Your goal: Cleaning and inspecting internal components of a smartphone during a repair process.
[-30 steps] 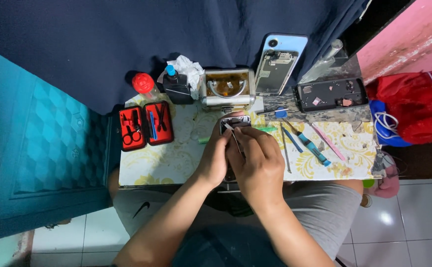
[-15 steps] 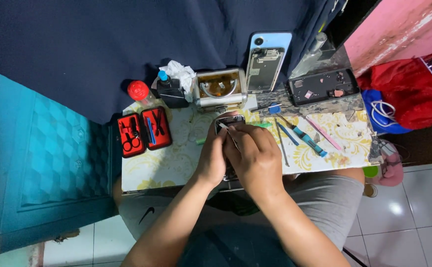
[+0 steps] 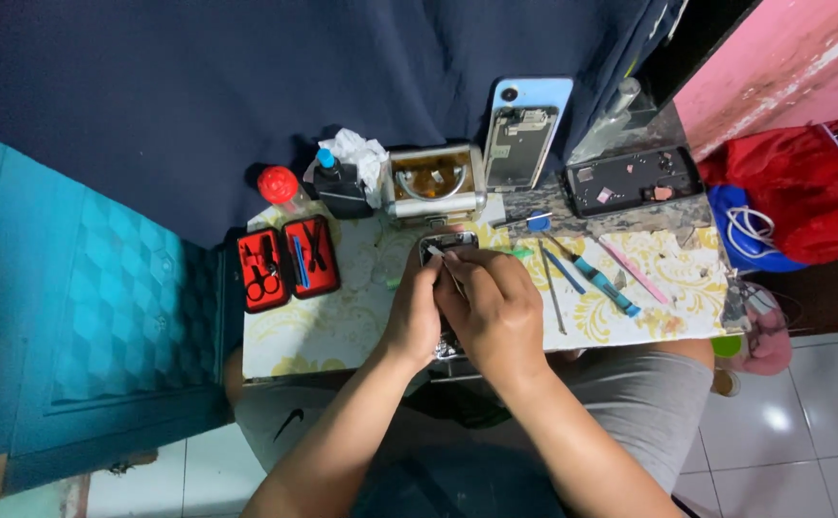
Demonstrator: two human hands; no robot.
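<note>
An opened phone (image 3: 448, 245) lies on the small table (image 3: 342, 321), mostly covered by both hands. My left hand (image 3: 412, 312) rests on its left side and steadies it. My right hand (image 3: 495, 312) pinches a thin metal tool (image 3: 446, 270) whose tip points into the phone's upper part. Only the top end of the phone shows beyond my fingers.
A red open tool case (image 3: 286, 261) sits at the left. Behind are a red-capped bottle (image 3: 281, 188), a dark bottle (image 3: 334, 187), a metal box (image 3: 435, 182), a blue phone back (image 3: 524, 129) and a black phone frame (image 3: 633, 179). Several screwdrivers and picks (image 3: 591, 273) lie at the right.
My hands have stayed on the phone with only small finger movement. The view has shifted slightly.
</note>
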